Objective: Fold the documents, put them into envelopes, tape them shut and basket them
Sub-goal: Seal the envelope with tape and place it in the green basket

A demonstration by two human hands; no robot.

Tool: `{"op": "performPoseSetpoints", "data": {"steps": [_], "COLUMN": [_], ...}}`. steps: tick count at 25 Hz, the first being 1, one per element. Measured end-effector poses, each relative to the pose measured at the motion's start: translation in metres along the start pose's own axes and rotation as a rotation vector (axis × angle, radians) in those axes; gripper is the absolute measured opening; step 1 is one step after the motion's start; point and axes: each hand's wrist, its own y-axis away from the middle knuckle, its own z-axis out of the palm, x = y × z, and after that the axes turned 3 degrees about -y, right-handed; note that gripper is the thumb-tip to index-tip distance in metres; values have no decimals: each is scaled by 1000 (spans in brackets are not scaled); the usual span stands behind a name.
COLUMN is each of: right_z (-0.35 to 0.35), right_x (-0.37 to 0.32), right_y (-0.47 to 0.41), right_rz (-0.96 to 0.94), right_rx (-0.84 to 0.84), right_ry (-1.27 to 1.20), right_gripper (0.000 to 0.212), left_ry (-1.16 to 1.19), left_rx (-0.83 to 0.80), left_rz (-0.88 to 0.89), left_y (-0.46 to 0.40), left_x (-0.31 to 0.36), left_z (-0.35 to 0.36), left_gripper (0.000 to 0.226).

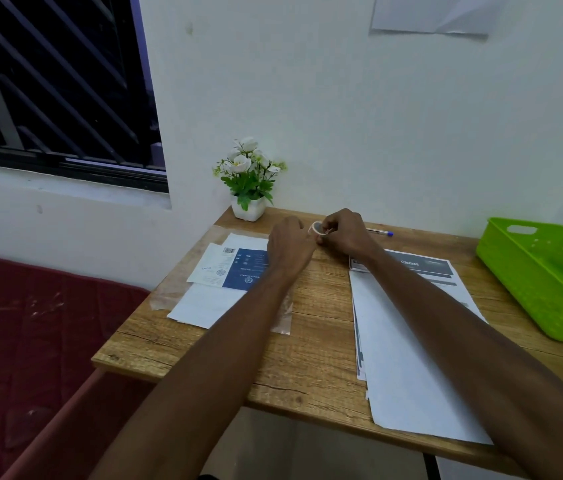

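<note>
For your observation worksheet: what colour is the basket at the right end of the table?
The basket is bright lime green, seen best in the head view.

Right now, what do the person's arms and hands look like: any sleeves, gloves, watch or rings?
Both arms are bare as far as the picture shows: no sleeves. The left hand and right hand wear no gloves, and no watch, bracelet or ring shows.

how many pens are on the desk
1: a blue-capped pen lies at the back of the desk, just right of the hands; more could be hidden under the papers.
</note>
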Motion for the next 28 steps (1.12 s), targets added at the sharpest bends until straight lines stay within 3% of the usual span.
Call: {"op": "performPoseSetpoints", "data": {"steps": [11,14,21,28], "right_z": [-4,-9,-23,-23], "right_x": [-14,-13,7,19], "right_y": [40,43,47,46], "right_rz": [-154,-131,-38,-47], "right_rx": [39,1,10,23], "right_ry": [11,-90,-495,-544], "right_gripper": [12,16,24,20], "left_ry": [389,438,360,259], "left_rx": [-168,-182,-160,-145], "left_rz": [-250,-321,-238,-126], "left_y": [-4,-5,-1,4], "left_x": [-2,-2,0,1], "left_z": [-5,-9,-8,-7], "left_gripper": [15,12,21,17]}}
